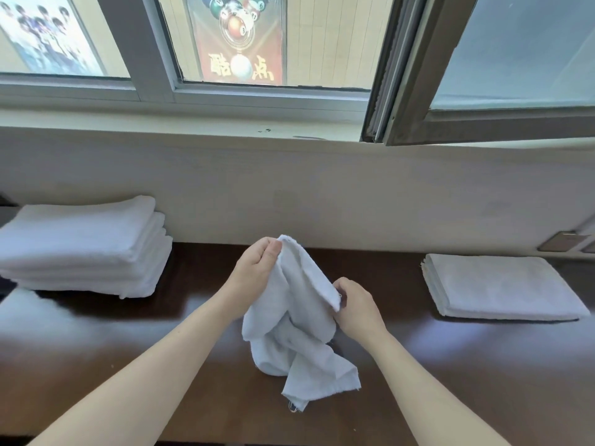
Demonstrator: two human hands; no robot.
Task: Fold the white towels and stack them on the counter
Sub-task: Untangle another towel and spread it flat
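Far L on the dark glossy surface (96, 349): stack of folded white towels (80, 246), several layers, edges roughly aligned, top one set slightly back. Stack sits close to the wall. Above it, behind the window glass, a poster w/ a group of people (42, 37).

Centre-L: left grip (257, 268) is raised above the surface, thumb & fingers pinching the top corner of the loose towel (299, 317). Towel is white w/ terry-like texture, unfolded and crumpled. It hangs from that corner and bunches in the middle. Its lower end trails onto the surface toward the camera, hem a bit frayed. Behind the glass above: red poster w/ billiard balls (240, 40).

Centre-R: right grip (357, 307) sits lower than the left, fingers curled, pinching another corner of the same towel. Cloth hides its fingertips. The upper edge of the towel runs btwn the two grips, slack, not stretched.

R: flat folded white towel (502, 288) lies on the surface, layered edges showing on its L side, well apart from the loose towel.

Far R: on a ledge by the wall, a small flat brownish object (561, 241), poss. a phone. Above it, a grey window sash (483, 123) angled inward over the sill.
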